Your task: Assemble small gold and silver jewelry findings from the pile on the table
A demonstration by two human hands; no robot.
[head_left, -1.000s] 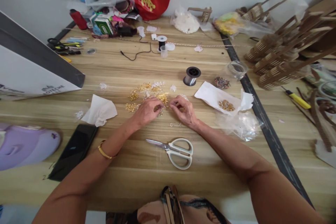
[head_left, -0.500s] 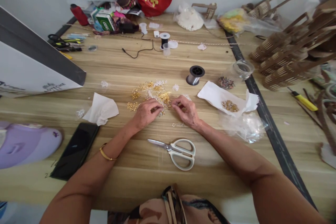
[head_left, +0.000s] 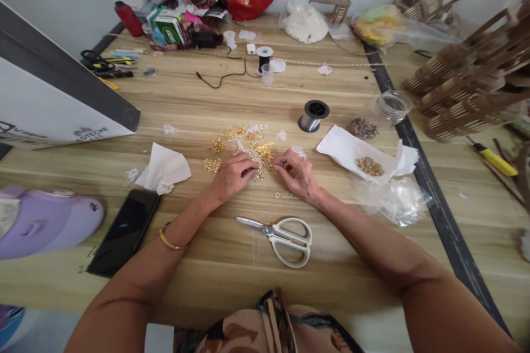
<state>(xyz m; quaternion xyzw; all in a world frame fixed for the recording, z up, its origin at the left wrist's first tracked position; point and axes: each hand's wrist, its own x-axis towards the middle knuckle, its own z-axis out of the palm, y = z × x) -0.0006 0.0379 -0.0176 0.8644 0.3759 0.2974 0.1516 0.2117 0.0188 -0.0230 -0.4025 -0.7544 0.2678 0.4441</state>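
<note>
Small gold and silver jewellery findings (head_left: 263, 150) lie in loose heaps on the wooden table. At their near left edge is my left hand (head_left: 235, 175), thumb and fingers pinched together. My right hand (head_left: 297, 174) is just right of the heaps, its fingertips pressed together too. Whatever either pinch holds is too small to make out. A short chain with a ring (head_left: 278, 195) lies beside my right wrist, partly hidden by it. Closer to me rest white-handled scissors (head_left: 285, 237), blades pointing left. Gold beads (head_left: 212, 165) sit beside my left hand.
A spool of fine wire (head_left: 313, 116) stands beyond my right hand. Right of it are white paper (head_left: 342, 146) with gold-brown bits and a clear jar (head_left: 393, 107) on its side. At left are a phone (head_left: 124, 231), crumpled tissue (head_left: 163, 168) and a large box (head_left: 62, 94).
The whole view has shifted slightly, so things appear a little further right. Both hands stay pinched in nearly the same place by the heaps.
</note>
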